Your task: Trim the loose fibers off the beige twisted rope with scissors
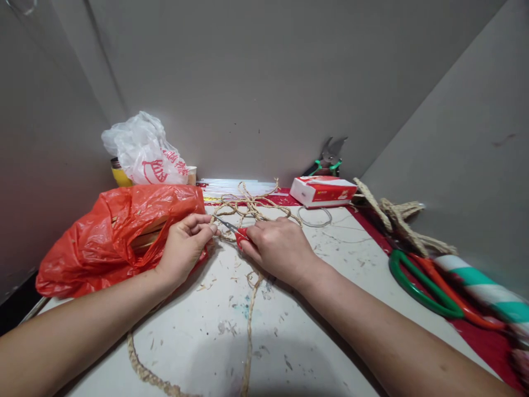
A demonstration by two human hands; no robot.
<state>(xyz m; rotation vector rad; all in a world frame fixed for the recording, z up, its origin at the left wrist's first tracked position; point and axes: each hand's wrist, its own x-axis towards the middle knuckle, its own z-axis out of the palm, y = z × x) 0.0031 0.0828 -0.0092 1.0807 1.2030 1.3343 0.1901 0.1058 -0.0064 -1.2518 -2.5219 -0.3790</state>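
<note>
Small red-handled scissors (241, 237) are in my right hand (283, 246), its fingers closed round the handles. Their slim blades point left, to the fingertips of my left hand (185, 241). That hand pinches a strand of the braided straw cord (250, 205) close to the blade tips. More of the cord lies in loose loops just beyond both hands. One length runs down the white board toward me, and another curves out from under my left forearm. Whether the blades touch the strand I cannot tell.
A red plastic bag (103, 231) holding straw-coloured strips bulges at left, a white plastic bag (144, 146) behind it. At the back are a tissue pack (323, 192), pruning shears (330, 157) and a wire coil (316, 216). Large green-and-orange-handled scissors (425, 286) and a striped roll (487, 289) lie right.
</note>
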